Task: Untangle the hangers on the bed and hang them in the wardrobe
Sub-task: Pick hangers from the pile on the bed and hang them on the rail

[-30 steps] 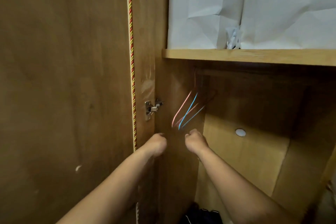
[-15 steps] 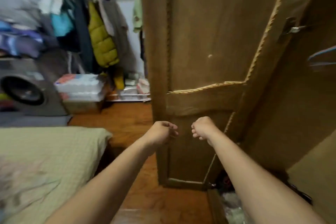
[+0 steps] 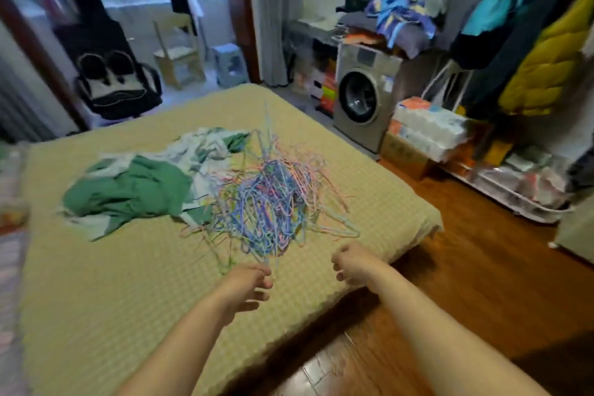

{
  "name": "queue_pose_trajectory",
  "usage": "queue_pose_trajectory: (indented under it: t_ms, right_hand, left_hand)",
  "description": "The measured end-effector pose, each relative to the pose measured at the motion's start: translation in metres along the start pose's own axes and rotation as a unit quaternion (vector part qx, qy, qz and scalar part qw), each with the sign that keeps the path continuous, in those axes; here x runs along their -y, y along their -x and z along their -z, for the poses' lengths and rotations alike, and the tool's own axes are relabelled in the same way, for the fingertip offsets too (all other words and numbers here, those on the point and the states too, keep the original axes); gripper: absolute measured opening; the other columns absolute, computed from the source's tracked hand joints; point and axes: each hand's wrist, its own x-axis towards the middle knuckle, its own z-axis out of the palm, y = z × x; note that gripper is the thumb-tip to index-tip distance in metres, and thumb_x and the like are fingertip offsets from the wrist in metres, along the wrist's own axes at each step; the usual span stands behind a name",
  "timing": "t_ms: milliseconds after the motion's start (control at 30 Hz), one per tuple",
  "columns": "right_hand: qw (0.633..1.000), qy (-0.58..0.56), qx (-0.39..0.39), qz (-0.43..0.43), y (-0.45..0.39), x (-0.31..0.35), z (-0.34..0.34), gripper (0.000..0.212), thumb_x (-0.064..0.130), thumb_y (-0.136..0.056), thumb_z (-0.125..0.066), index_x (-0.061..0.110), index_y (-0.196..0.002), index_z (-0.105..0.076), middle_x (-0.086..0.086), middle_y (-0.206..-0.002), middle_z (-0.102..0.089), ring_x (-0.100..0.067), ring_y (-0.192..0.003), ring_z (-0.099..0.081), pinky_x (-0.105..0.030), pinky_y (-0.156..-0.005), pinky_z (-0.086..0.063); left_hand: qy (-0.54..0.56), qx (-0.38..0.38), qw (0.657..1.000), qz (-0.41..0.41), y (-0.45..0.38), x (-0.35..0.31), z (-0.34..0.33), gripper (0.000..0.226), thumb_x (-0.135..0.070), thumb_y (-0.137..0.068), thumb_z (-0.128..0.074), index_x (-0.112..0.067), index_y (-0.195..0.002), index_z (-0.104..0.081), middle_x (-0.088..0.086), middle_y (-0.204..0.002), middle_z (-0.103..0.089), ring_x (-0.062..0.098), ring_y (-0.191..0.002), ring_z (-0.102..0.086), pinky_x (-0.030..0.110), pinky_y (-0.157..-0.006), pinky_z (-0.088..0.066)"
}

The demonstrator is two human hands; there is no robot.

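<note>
A tangled heap of thin wire hangers [image 3: 270,202] in blue, pink, green and purple lies on the yellow-green bed [image 3: 96,299], near its right edge. My left hand [image 3: 247,283] hovers just in front of the heap, fingers loosely curled and holding nothing. To the right, over the bed's edge, my right hand [image 3: 353,264] is also empty with its fingers curled in. Neither hand touches the hangers. The wardrobe is out of view.
A green and white cloth [image 3: 135,190] lies crumpled left of the heap. A washing machine [image 3: 363,100] stands beyond the bed, with boxes and packs [image 3: 427,135] beside it. Coats hang on a rack [image 3: 546,58] at the right. Wooden floor [image 3: 482,283] runs along the bed.
The view has swung left from inside the wardrobe, past its door, to the bed. Both hands stay empty and are now held out toward the hanger heap.
</note>
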Motion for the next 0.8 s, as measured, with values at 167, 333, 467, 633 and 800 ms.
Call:
queue_pose_trajectory:
  t_ms: [167,333,467,633,800]
  right_hand:
    - [0.999,0.009,0.031,-0.022,-0.053,0.046,-0.069,0.008,0.013,-0.094,-0.049,0.014,-0.092,-0.057,-0.004,-0.080,-0.060,-0.018,-0.057,-0.061,-0.022,-0.059,-0.041]
    - [0.997,0.005,0.020,-0.077,-0.090,0.057,-0.078,0.008,0.012,-0.095,-0.049,0.013,-0.090,-0.056,-0.005,-0.079,-0.059,-0.018,-0.055,-0.058,-0.022,-0.056,-0.039]
    - [0.992,0.002,0.002,-0.126,-0.128,0.040,-0.062,0.011,0.010,-0.096,-0.047,0.011,-0.090,-0.057,-0.006,-0.076,-0.058,-0.019,-0.052,-0.057,-0.024,-0.058,-0.039]
    - [0.989,-0.008,0.002,-0.147,-0.191,0.036,-0.022,0.013,0.008,-0.096,-0.047,0.011,-0.089,-0.057,-0.006,-0.075,-0.060,-0.019,-0.053,-0.059,-0.023,-0.057,-0.040]
    - [0.992,0.055,0.015,-0.113,-0.300,0.042,0.046,0.021,0.004,-0.097,-0.044,0.007,-0.081,-0.058,-0.007,-0.076,-0.060,-0.022,-0.060,-0.060,-0.029,-0.060,-0.042]
  left_hand:
    - [0.067,-0.077,0.995,0.023,-0.045,0.025,0.095,0.023,-0.016,-0.098,-0.046,-0.015,-0.111,-0.065,-0.001,-0.081,-0.068,0.016,-0.063,-0.063,0.023,-0.059,-0.044]
    - [0.085,-0.030,0.995,0.039,-0.079,0.010,0.114,0.020,-0.020,-0.098,-0.050,-0.017,-0.110,-0.067,0.002,-0.088,-0.072,0.018,-0.071,-0.068,0.023,-0.056,-0.047]
    - [0.083,-0.022,0.994,0.061,-0.114,-0.002,0.114,0.019,-0.025,-0.098,-0.055,-0.016,-0.110,-0.067,0.003,-0.089,-0.071,0.017,-0.070,-0.067,0.024,-0.058,-0.048]
    - [0.093,-0.031,0.992,0.081,-0.155,-0.030,0.101,0.018,-0.024,-0.097,-0.056,-0.015,-0.109,-0.067,0.005,-0.089,-0.071,0.020,-0.073,-0.067,0.026,-0.061,-0.048]
    - [0.127,-0.098,0.982,0.103,-0.229,-0.071,0.059,0.018,-0.025,-0.098,-0.055,-0.013,-0.109,-0.065,0.005,-0.087,-0.069,0.020,-0.071,-0.065,0.026,-0.060,-0.046]
